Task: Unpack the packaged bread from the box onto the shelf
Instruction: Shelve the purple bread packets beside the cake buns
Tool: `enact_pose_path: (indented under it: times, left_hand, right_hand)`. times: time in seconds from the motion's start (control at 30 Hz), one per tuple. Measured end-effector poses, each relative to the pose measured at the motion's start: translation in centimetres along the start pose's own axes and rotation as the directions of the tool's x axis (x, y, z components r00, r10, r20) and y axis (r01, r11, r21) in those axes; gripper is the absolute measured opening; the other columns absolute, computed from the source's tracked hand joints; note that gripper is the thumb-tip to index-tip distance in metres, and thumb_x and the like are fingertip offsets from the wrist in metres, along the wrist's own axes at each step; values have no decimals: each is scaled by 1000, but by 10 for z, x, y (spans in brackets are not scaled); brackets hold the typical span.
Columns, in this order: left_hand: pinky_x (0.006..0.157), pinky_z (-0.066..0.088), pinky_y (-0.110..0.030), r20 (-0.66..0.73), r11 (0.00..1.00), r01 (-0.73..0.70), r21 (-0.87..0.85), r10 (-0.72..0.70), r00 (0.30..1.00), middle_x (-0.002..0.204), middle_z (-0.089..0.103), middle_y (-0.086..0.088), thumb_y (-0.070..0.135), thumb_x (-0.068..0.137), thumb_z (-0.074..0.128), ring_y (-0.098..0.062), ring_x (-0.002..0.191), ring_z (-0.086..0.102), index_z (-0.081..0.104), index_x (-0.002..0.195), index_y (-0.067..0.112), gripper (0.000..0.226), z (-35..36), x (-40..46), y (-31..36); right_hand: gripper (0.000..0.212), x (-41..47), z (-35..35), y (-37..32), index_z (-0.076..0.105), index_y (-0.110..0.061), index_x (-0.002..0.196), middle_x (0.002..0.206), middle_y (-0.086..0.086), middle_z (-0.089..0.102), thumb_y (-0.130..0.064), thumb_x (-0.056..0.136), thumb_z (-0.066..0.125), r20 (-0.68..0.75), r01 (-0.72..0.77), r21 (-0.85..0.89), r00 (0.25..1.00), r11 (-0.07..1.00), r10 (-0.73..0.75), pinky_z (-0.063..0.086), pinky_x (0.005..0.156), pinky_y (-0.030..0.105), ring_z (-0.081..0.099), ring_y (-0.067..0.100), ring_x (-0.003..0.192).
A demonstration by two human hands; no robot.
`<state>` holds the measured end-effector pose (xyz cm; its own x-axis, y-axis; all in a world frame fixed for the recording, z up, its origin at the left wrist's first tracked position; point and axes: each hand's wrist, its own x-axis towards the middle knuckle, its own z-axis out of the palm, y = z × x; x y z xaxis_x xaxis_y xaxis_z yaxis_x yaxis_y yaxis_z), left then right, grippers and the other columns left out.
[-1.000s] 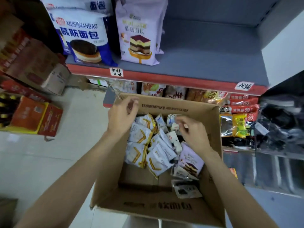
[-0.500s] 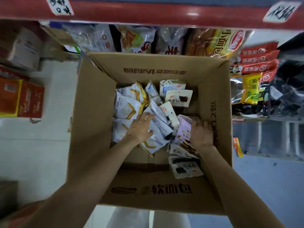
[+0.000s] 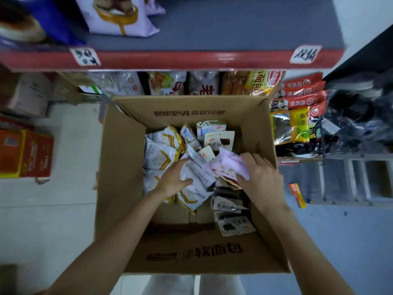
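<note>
An open cardboard box (image 3: 121,167) stands on the floor in front of me with several small bread packets inside. My right hand (image 3: 260,177) grips a lilac bread packet (image 3: 228,165) and holds it lifted above the others. My left hand (image 3: 175,177) grips a white packet with yellow stripes (image 3: 197,184) in the middle of the pile. Above the box runs a grey shelf (image 3: 234,24) with a red front edge, and a large lilac bread bag (image 3: 121,15) stands on its left part.
A lower shelf behind the box holds snack bags (image 3: 168,83) and red packets (image 3: 299,92). Orange cartons (image 3: 25,152) sit on the floor to the left. A metal rack (image 3: 357,179) stands to the right, with a small orange packet (image 3: 297,195) beside it.
Both hands went from the box's far end down into the pile. My right hand took hold of the lilac packet and raised it; my left closed on a white and yellow packet.
</note>
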<state>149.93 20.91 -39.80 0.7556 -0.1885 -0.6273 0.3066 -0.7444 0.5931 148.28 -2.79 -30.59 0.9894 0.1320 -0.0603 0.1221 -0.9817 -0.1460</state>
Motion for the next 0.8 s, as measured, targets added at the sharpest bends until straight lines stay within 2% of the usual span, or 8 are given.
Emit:
enact_pose_path:
  times: [0.17,0.3,0.4,0.5,0.57,0.63,0.73,0.8]
  left_hand:
    - [99,45,-33,-204,967,-96,-237,47,978,123,59,7,28,94,57,-12,121,51,46,133,24,41,-79,-56,44]
    - [95,45,-32,-555,951,-284,-120,173,814,118,63,-2,12,90,59,-18,114,58,54,127,16,37,-147,-90,72]
    - [95,43,-37,-709,968,-240,75,220,669,133,53,-6,11,88,58,-27,120,51,47,135,16,49,-197,-95,79]
    - [98,37,-38,-737,968,-205,142,241,631,139,45,-11,13,86,60,-34,119,47,39,141,13,59,-234,-84,83]
    - [108,29,-38,-716,965,-181,190,262,647,148,36,-12,15,87,61,-31,133,36,33,145,11,64,-250,-74,85]
    - [112,26,-40,-690,965,-140,223,258,676,154,27,-9,19,88,60,-28,140,26,26,148,14,69,-260,-63,88]
    - [113,27,-41,-646,971,-79,227,211,733,157,20,-6,24,90,59,-27,142,21,18,150,19,73,-267,-48,91]
    - [112,28,-40,-636,977,-63,201,180,751,157,19,-6,25,91,58,-27,142,23,17,150,18,73,-268,-42,92]
  right_hand:
    - [39,41,-86,-26,60,-13,104,84,5,66,-23,71,78,-180,61,351,984,934,3,35,53,25,60,28,68]
    - [38,79,-148,-62,59,-12,105,86,4,65,-24,74,75,-336,190,389,940,901,-53,41,55,28,59,26,70]
    - [36,114,-187,-90,61,-12,109,93,5,67,-21,75,71,-505,337,308,850,890,-148,43,68,34,61,29,81]
    - [39,163,-205,-117,62,-19,108,92,0,67,-15,70,69,-643,391,-35,696,920,-320,33,81,34,61,26,82]
    - [45,198,-207,-137,62,-24,103,85,-2,66,-10,61,70,-622,340,-220,673,914,-400,29,81,34,60,25,76]
    - [47,227,-206,-154,64,-26,104,82,-2,67,-11,60,72,-536,312,-300,727,902,-430,28,85,36,60,25,75]
    - [47,252,-200,-171,53,-27,128,111,4,65,-17,83,60,-262,358,-225,873,906,-410,26,100,44,57,28,102]
    - [44,260,-197,-176,48,-26,132,120,4,61,-24,89,57,-212,348,-181,900,920,-382,31,98,43,53,28,111]
